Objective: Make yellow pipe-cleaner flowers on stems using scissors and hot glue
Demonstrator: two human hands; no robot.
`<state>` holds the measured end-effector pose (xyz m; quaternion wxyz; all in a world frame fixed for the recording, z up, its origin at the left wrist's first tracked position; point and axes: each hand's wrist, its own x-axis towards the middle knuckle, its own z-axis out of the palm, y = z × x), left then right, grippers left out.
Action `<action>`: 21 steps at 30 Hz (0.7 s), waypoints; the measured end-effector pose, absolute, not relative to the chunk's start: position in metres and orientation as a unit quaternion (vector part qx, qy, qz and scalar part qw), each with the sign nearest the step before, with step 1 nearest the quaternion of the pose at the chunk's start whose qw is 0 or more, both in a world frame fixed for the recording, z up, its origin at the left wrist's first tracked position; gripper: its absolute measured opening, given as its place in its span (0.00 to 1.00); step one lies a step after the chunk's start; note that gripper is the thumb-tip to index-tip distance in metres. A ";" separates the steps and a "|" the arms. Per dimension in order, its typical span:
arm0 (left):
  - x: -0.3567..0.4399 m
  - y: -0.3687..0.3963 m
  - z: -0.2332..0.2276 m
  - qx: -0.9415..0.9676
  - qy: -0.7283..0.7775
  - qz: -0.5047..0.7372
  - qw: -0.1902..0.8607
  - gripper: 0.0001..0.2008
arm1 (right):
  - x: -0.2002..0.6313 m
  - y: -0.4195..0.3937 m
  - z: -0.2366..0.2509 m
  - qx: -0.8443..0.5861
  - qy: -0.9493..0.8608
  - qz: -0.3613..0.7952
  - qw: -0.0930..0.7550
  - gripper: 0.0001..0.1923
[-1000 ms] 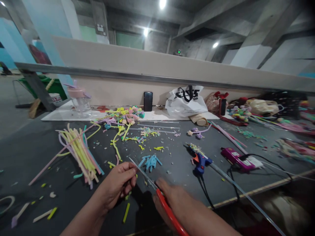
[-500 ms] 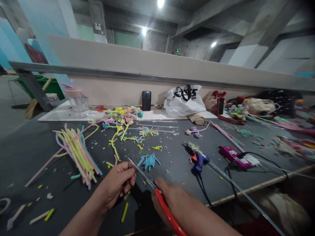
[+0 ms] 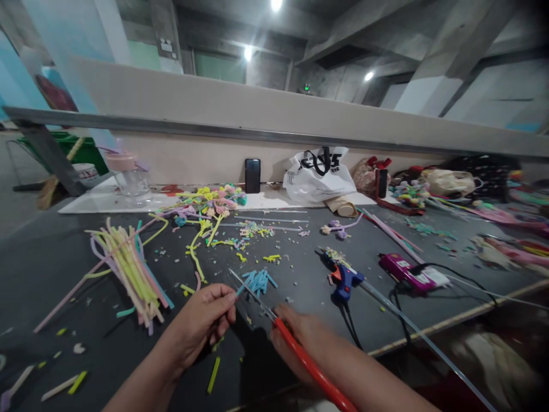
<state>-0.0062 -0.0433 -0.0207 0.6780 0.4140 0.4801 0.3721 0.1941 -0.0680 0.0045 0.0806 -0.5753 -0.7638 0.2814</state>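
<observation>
Scissors (image 3: 274, 320) with red handles sit in your right hand (image 3: 300, 343) at the lower middle of the frame, fingers wrapped round the handles, blades pointing up and left. Your left hand (image 3: 201, 320) is just left of them, fingertips pinched on a short blue stick (image 3: 243, 285) that meets the blades right at the tip. I can't tell if the blades are actually closed on it.

Just above the blade tips there's a little pile of blue pieces (image 3: 259, 280) on the dark table (image 3: 43, 257). Off to the left of the frame is a bundle of sticks (image 3: 128, 269) in yellow, pink and blue, with loose bits scattered around. Right of your hands lies a blue glue gun (image 3: 345, 280), and further right a purple one (image 3: 403, 269). Along the back edge, upper middle, a phone (image 3: 253, 175) stands upright beside a white bag (image 3: 319, 177), and a clear bottle (image 3: 128, 174) sits at the upper left.
</observation>
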 end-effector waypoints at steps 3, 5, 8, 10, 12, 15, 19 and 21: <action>-0.005 -0.042 -0.021 0.412 0.495 0.355 0.678 0.14 | 0.191 -0.064 0.013 -0.581 -0.753 0.302 0.069 0.05; -0.005 -0.041 -0.022 0.412 0.496 0.348 0.680 0.15 | 0.189 -0.062 0.012 -0.596 -0.740 0.305 0.064 0.05; -0.007 -0.041 -0.026 0.408 0.490 0.355 0.684 0.15 | 0.186 -0.058 0.005 -0.624 -0.716 0.302 0.084 0.06; -0.008 -0.040 -0.028 0.404 0.479 0.365 0.689 0.15 | 0.186 -0.056 0.003 -0.638 -0.696 0.315 0.099 0.06; -0.010 -0.040 -0.028 0.391 0.463 0.384 0.697 0.14 | 0.187 -0.055 0.007 -0.639 -0.669 0.366 0.102 0.06; -0.011 -0.039 -0.025 0.359 0.443 0.405 0.715 0.12 | 0.193 -0.058 0.018 -0.616 -0.596 0.506 0.094 0.10; -0.009 -0.040 -0.018 0.344 0.434 0.405 0.728 0.12 | 0.203 -0.065 0.022 -0.561 -0.575 0.577 0.145 0.15; -0.007 -0.040 -0.015 0.356 0.443 0.405 0.716 0.16 | 0.206 -0.069 0.021 -0.558 -0.566 0.577 0.186 0.16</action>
